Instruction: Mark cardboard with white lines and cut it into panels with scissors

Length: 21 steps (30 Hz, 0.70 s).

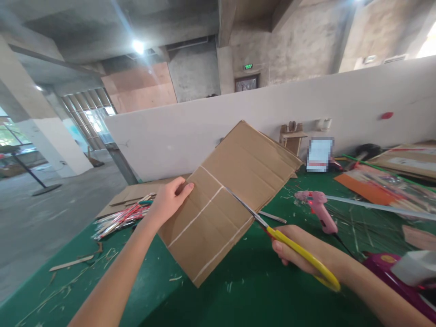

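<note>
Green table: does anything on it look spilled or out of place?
Mildly: thin, straw-like scraps lie strewn over the green table at its near left, beside a flat stick, looking like loose litter.

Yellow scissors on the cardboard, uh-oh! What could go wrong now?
The scissors could wander off the white lines, since the blades reach close to where two meet. If the cardboard slipped, they might nick the bare left hand holding its edge. And the pink glue gun shows a red light, so it may be hot; the right hand could bump it.
</note>
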Tool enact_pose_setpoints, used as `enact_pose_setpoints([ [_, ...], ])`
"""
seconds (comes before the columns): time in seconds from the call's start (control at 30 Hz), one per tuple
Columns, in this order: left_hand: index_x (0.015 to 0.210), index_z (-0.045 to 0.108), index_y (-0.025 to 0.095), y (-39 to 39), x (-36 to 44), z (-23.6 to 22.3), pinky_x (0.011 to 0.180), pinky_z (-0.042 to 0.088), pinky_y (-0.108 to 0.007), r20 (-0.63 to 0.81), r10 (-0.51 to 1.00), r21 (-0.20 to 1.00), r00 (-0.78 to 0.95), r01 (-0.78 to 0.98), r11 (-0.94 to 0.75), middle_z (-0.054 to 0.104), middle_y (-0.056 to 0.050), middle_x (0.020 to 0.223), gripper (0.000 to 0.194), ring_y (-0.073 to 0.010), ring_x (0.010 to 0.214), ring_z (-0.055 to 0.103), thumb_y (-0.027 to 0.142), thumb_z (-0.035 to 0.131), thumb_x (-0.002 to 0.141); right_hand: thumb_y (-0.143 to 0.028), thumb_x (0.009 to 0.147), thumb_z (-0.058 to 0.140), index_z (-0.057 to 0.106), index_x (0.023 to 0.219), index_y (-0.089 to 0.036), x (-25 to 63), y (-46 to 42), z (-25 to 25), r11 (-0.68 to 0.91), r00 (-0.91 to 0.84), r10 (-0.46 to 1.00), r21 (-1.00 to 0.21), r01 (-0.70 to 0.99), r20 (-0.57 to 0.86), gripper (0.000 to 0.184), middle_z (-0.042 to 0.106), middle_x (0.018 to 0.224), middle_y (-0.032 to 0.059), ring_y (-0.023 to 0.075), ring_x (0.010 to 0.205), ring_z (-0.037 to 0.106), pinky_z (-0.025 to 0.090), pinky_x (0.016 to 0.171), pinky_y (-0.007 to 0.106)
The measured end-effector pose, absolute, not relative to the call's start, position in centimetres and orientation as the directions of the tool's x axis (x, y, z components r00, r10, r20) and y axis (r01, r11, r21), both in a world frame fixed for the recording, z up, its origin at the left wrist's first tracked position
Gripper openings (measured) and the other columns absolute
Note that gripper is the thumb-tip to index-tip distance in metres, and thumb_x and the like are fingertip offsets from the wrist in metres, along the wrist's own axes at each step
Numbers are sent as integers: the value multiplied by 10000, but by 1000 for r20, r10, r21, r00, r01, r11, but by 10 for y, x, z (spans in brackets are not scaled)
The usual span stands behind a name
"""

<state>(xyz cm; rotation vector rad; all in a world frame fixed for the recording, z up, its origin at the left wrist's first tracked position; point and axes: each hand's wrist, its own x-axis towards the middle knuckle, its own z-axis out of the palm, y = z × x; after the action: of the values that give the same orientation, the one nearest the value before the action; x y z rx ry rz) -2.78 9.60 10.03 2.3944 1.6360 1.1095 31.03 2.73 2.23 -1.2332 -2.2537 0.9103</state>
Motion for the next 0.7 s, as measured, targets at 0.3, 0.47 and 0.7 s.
enact_pose_setpoints([
  [0.3, 692, 443, 198, 97, -24, 95, 550, 296, -242, 550, 821, 436, 154, 785, -439, 408, 48, 604, 331, -118, 573, 414, 468, 418, 882, -727, 826, 293, 585, 749, -156, 309, 27, 25, 436, -512, 850, -709, 554, 123, 645, 576, 676, 50, 118, 518, 497, 376, 437, 229],
  [0.47, 686, 418, 200, 91, -25, 103, 537, 284, -234, 563, 806, 366, 184, 819, -442, 387, 55, 590, 335, -108, 555, 395, 479, 437, 870, -697, 849, 268, 549, 705, -165, 305, 23, 30, 490, -521, 841, -614, 619, 146, 619, 554, 640, 47, 127, 525, 483, 386, 484, 254],
  [0.7, 667, 392, 211, 67, -17, 125, 501, 263, -232, 640, 743, 212, 197, 884, -416, 354, 68, 499, 338, -101, 474, 357, 484, 477, 847, -601, 883, 278, 475, 676, -194, 300, 19, 33, 476, -445, 877, -449, 756, 180, 498, 572, 661, 74, 177, 583, 520, 372, 545, 297],
])
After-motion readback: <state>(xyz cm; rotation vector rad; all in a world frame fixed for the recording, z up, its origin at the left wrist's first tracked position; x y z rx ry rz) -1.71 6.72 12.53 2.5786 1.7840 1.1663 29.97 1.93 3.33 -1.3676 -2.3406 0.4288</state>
